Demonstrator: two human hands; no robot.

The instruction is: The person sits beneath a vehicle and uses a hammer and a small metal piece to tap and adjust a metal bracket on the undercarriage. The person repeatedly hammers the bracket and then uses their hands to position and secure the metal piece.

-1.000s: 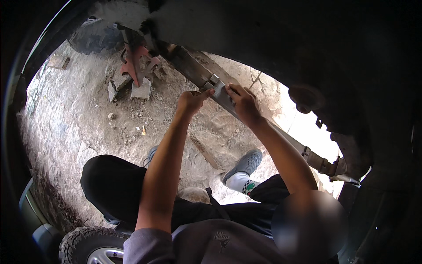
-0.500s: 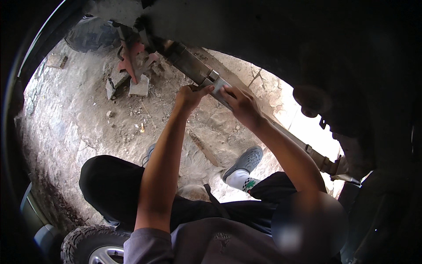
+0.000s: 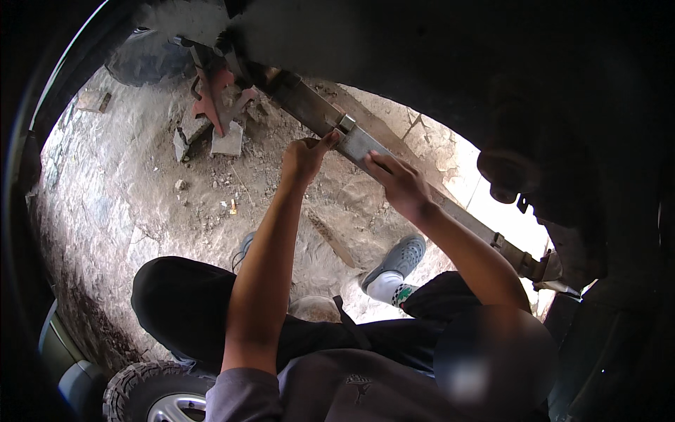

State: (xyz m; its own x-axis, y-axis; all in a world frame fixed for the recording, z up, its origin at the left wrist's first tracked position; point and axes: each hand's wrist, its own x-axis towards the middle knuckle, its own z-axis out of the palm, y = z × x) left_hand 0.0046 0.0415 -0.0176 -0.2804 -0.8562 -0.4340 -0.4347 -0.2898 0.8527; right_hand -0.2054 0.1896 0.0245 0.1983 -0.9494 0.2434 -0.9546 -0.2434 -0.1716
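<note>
A long metal bar point(image 3: 309, 104) runs diagonally beneath a dark vehicle underside, from upper left to lower right. Along its middle lies a lighter grey, flat-faced section point(image 3: 358, 145), with a small shiny block point(image 3: 346, 123) at its upper end. My left hand point(image 3: 305, 160) is closed at the bar's near edge, its thumb pressed against the metal just below the block; its other fingers are partly hidden. Farther down the same section, my right hand point(image 3: 403, 186) lays its slightly bent, parted fingers on the grey face. Nothing loose shows in it.
A red stand point(image 3: 207, 105) and pale blocks point(image 3: 227, 139) are on the rough dirt floor at far left. A tyre point(image 3: 151, 60) lies beyond them; a wheel point(image 3: 158, 390) is at lower left. Dark underbody parts point(image 3: 505, 176) hang at right. My clog point(image 3: 402, 259) rests below the bar.
My right hand has slid down the bar to the right, baring more of the grey face. My left hand stays near the block, its thumb slightly shifted. The whole view has shifted a little.
</note>
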